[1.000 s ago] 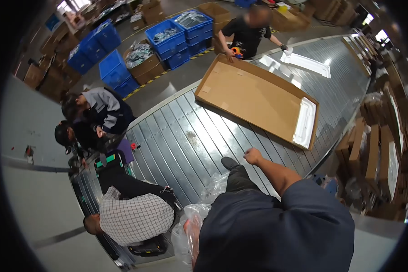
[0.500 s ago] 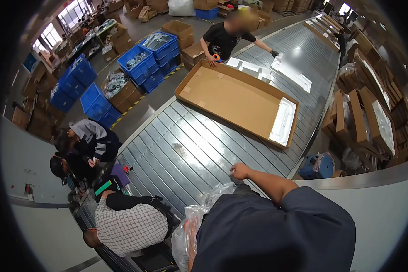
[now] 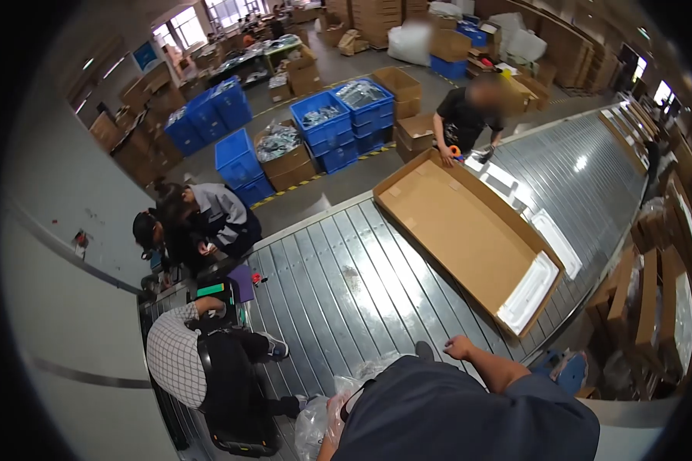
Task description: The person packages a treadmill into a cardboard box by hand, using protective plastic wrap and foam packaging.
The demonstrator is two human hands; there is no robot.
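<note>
My right hand [image 3: 458, 348] hangs over the slatted metal surface [image 3: 323, 307], its fingers curled in loosely and nothing visible in them. Clear plastic wrap [image 3: 313, 424] bunches at my left side, over my left forearm [image 3: 335, 415]. The fingers of my left hand are hidden by the plastic and my body. Ahead to the right, a long shallow cardboard box [image 3: 457, 223] lies open, with a white foam insert [image 3: 529, 293] in its near end. A person in black [image 3: 469, 119] stands at its far side, one hand on the rim.
White foam pieces [image 3: 555, 244] lie beyond the box. Someone in a checked shirt [image 3: 175, 353] bends beside a black chair [image 3: 242, 384] at left; two more people stand behind. Blue crates [image 3: 319, 123] line the floor past the edge. Upright cartons [image 3: 650, 300] stand at right.
My view has turned left, so the scene sits further right. The checked-shirt person has shifted, showing more of the black chair. The person in black has drawn an outstretched arm back towards the box.
</note>
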